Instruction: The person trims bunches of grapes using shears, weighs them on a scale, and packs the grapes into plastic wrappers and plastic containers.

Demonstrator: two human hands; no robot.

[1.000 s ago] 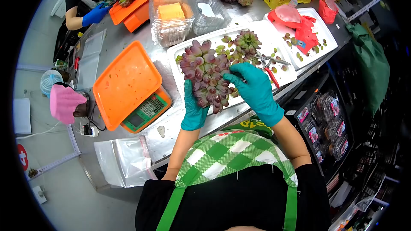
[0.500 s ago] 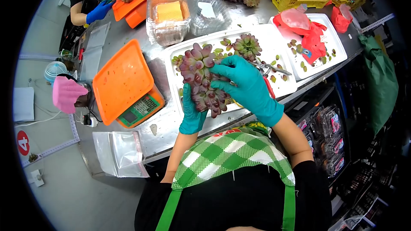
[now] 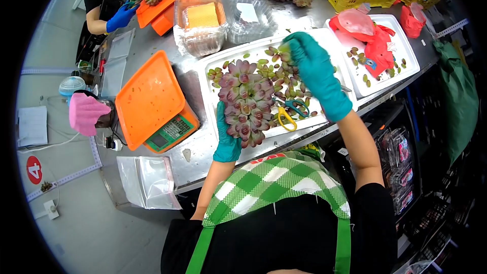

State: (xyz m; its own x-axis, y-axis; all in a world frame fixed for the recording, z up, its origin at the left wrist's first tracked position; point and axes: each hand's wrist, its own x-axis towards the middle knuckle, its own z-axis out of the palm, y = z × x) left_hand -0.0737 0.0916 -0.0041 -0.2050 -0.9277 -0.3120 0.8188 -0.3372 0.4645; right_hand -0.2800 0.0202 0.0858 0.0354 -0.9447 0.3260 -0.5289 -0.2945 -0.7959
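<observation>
Smooth-gloved right hand has left the fleshy-leaved succulent.

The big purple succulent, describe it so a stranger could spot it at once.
Find the long white tray beside the nearer orange scale. Over its left end, the person's teal-gloved left hand holds the big purple succulent, far larger than the loose leaves beside it.

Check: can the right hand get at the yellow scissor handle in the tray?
Probably yes: the right hand is over the same tray, and the yellow scissor handle lies uncovered beside the held succulent.
</observation>
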